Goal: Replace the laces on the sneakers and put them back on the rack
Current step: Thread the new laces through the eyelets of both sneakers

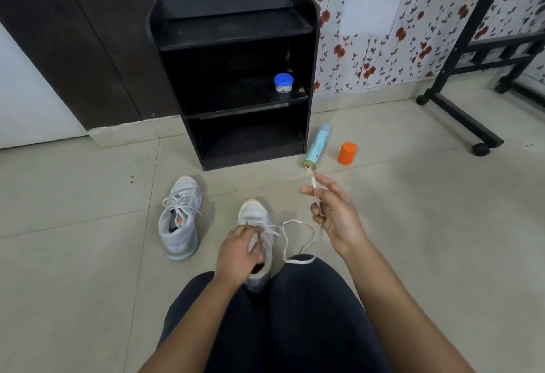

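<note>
— How many shoes do you have?
— Two grey fabric sneakers on the tiled floor [73,254]: the laced sneaker [180,225] near the black wooden rack's [312,48] front left corner, the near sneaker [253,213] between your knees [306,284].
— And your hands?
— Two: your left hand [239,250] grips the near sneaker at its opening; your right hand [336,219], raised, pinches one flat white lace [299,261]. One blue-lidded jar [283,83] stands on the rack.

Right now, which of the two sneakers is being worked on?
The sneaker between the knees: the left hand grips its top and its lace runs loose to the right hand. The other sneaker stands apart to its left, untouched, laced.
</note>
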{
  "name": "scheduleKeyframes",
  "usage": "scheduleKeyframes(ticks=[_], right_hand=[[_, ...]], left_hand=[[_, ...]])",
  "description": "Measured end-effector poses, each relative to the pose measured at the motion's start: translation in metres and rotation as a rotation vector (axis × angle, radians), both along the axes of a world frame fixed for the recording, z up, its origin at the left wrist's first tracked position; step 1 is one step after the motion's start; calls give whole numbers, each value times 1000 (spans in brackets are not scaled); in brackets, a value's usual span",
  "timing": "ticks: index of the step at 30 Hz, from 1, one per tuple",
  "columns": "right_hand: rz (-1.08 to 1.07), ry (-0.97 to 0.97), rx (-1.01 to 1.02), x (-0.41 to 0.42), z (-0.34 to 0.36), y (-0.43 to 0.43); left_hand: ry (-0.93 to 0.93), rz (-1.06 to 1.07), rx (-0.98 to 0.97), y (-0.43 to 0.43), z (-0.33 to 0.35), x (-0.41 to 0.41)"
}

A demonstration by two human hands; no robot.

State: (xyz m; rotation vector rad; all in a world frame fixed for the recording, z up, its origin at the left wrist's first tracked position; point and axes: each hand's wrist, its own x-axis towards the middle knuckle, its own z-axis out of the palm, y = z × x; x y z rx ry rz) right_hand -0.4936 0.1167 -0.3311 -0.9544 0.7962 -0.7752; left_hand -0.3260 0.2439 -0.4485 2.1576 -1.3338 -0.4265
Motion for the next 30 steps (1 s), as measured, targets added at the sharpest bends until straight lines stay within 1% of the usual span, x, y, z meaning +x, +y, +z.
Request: scheduleKeyframes(ticks=[3, 6, 10, 15, 18, 20, 22, 24, 26, 30], right_hand=[[5, 194, 7, 9, -34, 12], [-3, 287, 4, 18, -65, 24], [-34, 376, -31, 35, -101, 30], [8, 534, -120, 63, -145, 24], [48, 626, -173, 80, -160, 22], [62, 705, -278, 91, -169, 19], [79, 837, -453, 100, -175, 18], [101, 962, -521, 112, -177, 20], [108, 1007, -529, 124, -178, 24], [95, 1025, -503, 134, -188, 27]], left_hand=[[173, 239, -12, 11, -14, 6], [300, 353, 20, 16, -26, 11], [430, 419, 38, 9, -39, 17], [521, 491, 33, -10, -58, 31], [536, 526, 38, -17, -67, 36], [588, 559, 33, -20, -77, 42], [714, 602, 13, -20, -83, 45], [823, 625, -19, -21, -83, 47], [878, 642, -65, -22, -78, 46], [940, 657, -96, -23, -75, 46]])
